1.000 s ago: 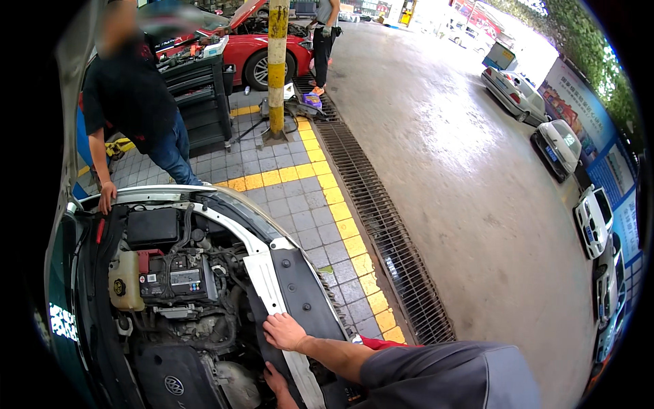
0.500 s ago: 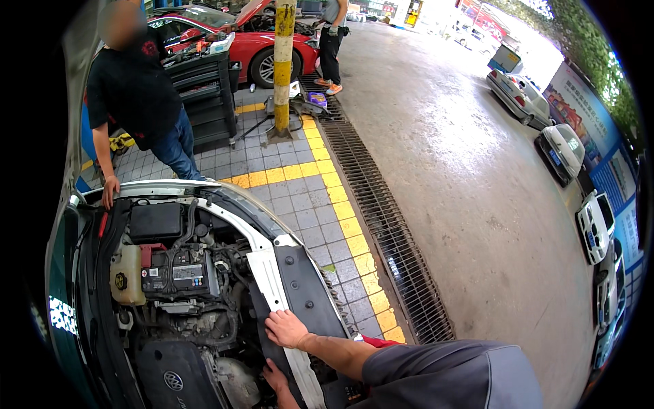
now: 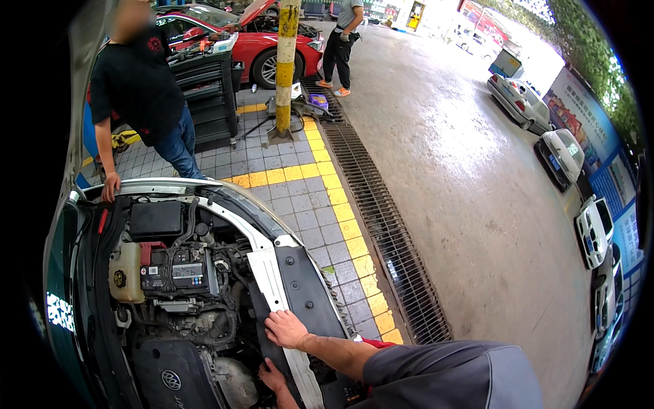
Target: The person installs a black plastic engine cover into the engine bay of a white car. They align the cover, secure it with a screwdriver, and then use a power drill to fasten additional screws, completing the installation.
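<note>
My right hand (image 3: 287, 330) lies palm down across the white front crossmember (image 3: 268, 278) of a car with its hood raised. Its fingers are spread and reach to the edge of a black strip (image 3: 257, 300) along the engine side. Closer to me, my left hand (image 3: 274, 376) rests at the lower part of that strip, its fingers apart and lightly bent; the undersides of its fingers are hidden. Beside the hands sits the black engine cover (image 3: 160, 371). A black plastic panel (image 3: 300, 283) with round clips lies along the crossmember's outer side.
The battery (image 3: 178, 273) and a yellowed coolant tank (image 3: 127, 276) fill the far engine bay. A person in black (image 3: 133, 88) stands past the fender, one hand on its edge. Beyond are a tool cart (image 3: 208, 95), a striped post (image 3: 286, 61) and a floor grate (image 3: 381, 204).
The distant person in grey has shifted slightly and turned near the red car. My left hand has edged slightly left; my right hand stays in place.
</note>
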